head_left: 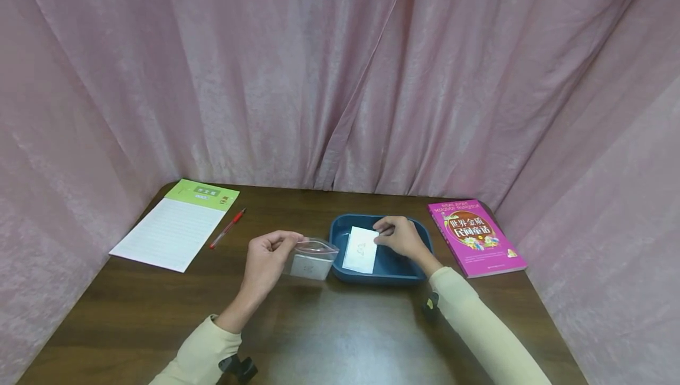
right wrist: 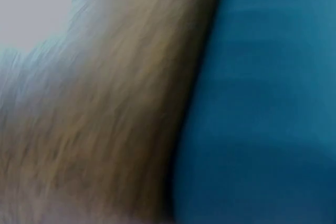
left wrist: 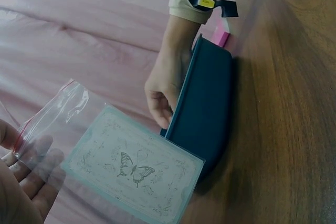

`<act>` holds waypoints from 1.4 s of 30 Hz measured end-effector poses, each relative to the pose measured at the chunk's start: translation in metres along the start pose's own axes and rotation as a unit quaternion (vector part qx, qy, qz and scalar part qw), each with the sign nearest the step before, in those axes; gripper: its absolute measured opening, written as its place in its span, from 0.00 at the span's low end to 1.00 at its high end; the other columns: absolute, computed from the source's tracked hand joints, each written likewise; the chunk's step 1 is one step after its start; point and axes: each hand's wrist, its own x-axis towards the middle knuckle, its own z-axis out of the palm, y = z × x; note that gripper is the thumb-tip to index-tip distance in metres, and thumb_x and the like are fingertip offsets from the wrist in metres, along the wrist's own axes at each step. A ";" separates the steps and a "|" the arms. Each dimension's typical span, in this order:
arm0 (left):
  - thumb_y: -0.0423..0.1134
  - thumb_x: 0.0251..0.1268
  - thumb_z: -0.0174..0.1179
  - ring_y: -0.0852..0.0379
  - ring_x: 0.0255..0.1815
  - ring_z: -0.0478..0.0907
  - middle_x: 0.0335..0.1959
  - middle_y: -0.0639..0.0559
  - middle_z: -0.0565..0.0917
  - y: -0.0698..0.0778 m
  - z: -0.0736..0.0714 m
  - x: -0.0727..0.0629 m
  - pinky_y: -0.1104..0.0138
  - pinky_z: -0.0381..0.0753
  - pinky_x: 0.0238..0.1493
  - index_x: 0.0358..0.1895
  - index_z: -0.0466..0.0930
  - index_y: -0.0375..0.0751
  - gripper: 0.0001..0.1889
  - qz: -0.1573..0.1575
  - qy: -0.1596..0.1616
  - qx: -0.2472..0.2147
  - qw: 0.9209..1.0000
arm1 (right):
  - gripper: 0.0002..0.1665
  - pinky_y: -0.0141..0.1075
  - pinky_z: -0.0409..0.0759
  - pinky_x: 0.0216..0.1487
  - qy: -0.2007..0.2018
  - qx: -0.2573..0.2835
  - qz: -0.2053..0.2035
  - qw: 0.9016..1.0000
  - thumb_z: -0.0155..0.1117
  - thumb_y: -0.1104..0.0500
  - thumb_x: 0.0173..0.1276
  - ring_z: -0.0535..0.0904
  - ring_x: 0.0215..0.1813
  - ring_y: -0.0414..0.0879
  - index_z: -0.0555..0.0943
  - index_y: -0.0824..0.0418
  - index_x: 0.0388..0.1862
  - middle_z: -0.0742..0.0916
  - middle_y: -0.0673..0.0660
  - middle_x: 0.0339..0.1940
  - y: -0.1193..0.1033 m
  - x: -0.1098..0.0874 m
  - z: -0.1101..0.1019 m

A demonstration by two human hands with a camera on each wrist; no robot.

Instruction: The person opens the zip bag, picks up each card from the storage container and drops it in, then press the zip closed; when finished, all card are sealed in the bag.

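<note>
My left hand (head_left: 268,258) pinches the top edge of a clear zip-lock bag (head_left: 317,247) between thumb and fingers. Inside the bag lies a card (left wrist: 134,169) with a pale green border and a butterfly drawing, and the bag's mouth gapes a little in the head view. Over the blue tray (head_left: 395,279), my right hand (head_left: 402,237) pinches the right edge of a white card (head_left: 360,250) with faint marks on it. That card overlaps the tray's left part. In the right wrist view only the tray's blue wall (right wrist: 257,98) and blurred wood show.
A writing pad (head_left: 177,225) with a green header lies at the left, and a red pen (head_left: 227,228) is beside it. To the right of the tray rests a pink book (head_left: 476,237). Pink curtains (head_left: 297,78) hang around the brown wooden table (head_left: 159,308).
</note>
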 end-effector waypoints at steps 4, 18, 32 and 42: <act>0.41 0.72 0.64 0.56 0.34 0.81 0.37 0.47 0.91 0.000 0.000 0.000 0.70 0.69 0.29 0.39 0.91 0.39 0.10 -0.001 0.001 -0.001 1.000 | 0.16 0.42 0.86 0.47 -0.004 0.061 0.017 0.998 0.76 0.63 0.63 0.87 0.43 0.48 0.87 0.61 0.50 0.90 0.56 0.43 -0.007 -0.003 -0.008; 0.39 0.71 0.64 0.57 0.36 0.83 0.37 0.47 0.91 0.000 0.002 0.002 0.70 0.71 0.30 0.38 0.91 0.39 0.09 -0.006 0.005 -0.001 1.000 | 0.16 0.44 0.85 0.49 -0.005 0.114 0.009 0.993 0.74 0.63 0.65 0.87 0.46 0.51 0.86 0.64 0.51 0.90 0.58 0.43 -0.030 -0.014 -0.028; 0.40 0.72 0.63 0.57 0.36 0.83 0.38 0.46 0.91 -0.001 0.003 0.002 0.70 0.69 0.30 0.40 0.90 0.38 0.10 -0.009 -0.001 -0.009 1.000 | 0.12 0.39 0.86 0.40 0.037 0.061 -0.062 0.995 0.76 0.63 0.64 0.88 0.39 0.49 0.88 0.60 0.46 0.91 0.56 0.38 -0.056 -0.022 -0.044; 0.40 0.72 0.64 0.58 0.38 0.87 0.37 0.46 0.91 0.000 0.004 0.003 0.66 0.81 0.38 0.39 0.90 0.38 0.10 -0.013 0.002 -0.010 1.000 | 0.12 0.35 0.85 0.38 0.059 0.065 -0.077 0.993 0.76 0.60 0.64 0.87 0.38 0.48 0.89 0.59 0.46 0.91 0.57 0.38 -0.077 -0.025 -0.055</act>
